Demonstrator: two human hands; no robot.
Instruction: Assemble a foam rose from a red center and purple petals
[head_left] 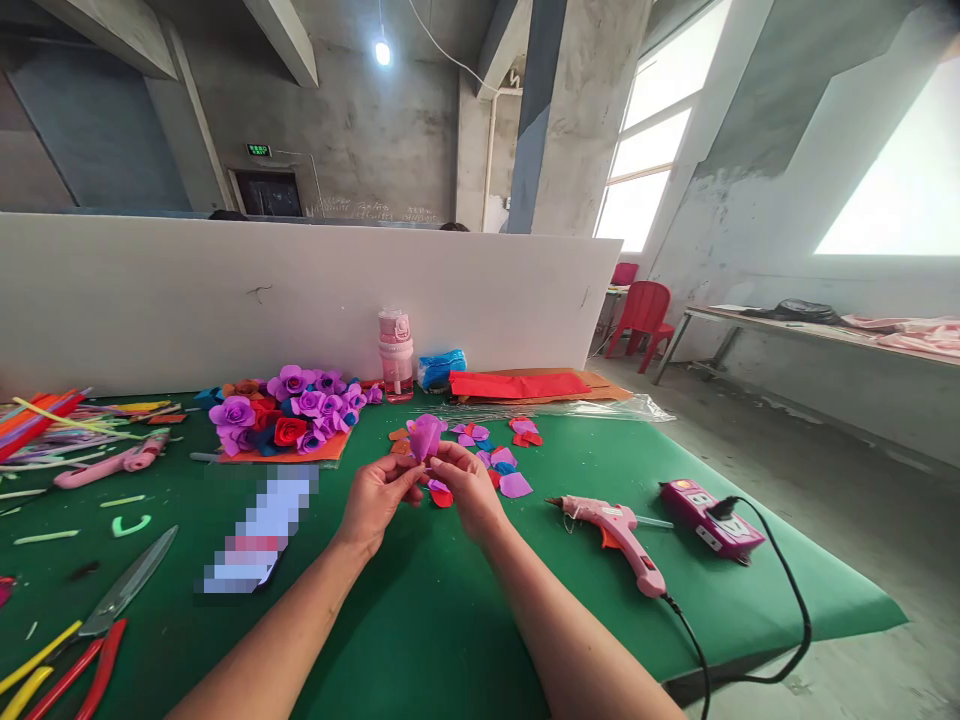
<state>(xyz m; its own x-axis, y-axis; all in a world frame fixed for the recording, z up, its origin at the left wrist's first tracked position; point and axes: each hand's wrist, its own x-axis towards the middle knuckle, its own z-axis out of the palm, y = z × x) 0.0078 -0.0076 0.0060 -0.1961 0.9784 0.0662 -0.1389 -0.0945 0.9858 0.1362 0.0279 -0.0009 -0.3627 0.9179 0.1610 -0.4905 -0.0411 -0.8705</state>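
Between my two hands, above the green table, is a small purple paper flower (425, 437) with its petals cupped upward. My left hand (380, 500) pinches it low on its left side. From the right, the fingers of my right hand (468, 485) are closed on its base. Exactly where the fingertips meet is hard to make out. Loose paper petals (515, 485) in purple, red, blue and orange lie on the table just behind and beside my hands.
A pink glue gun (619, 535) and a purple power strip (711, 518) with a black cord lie right. Finished paper flowers (289, 410), a phone (262, 530), scissors (127, 585) and red-handled pliers (86, 670) are left. A pink bottle (396, 358) stands before the white partition (300, 290).
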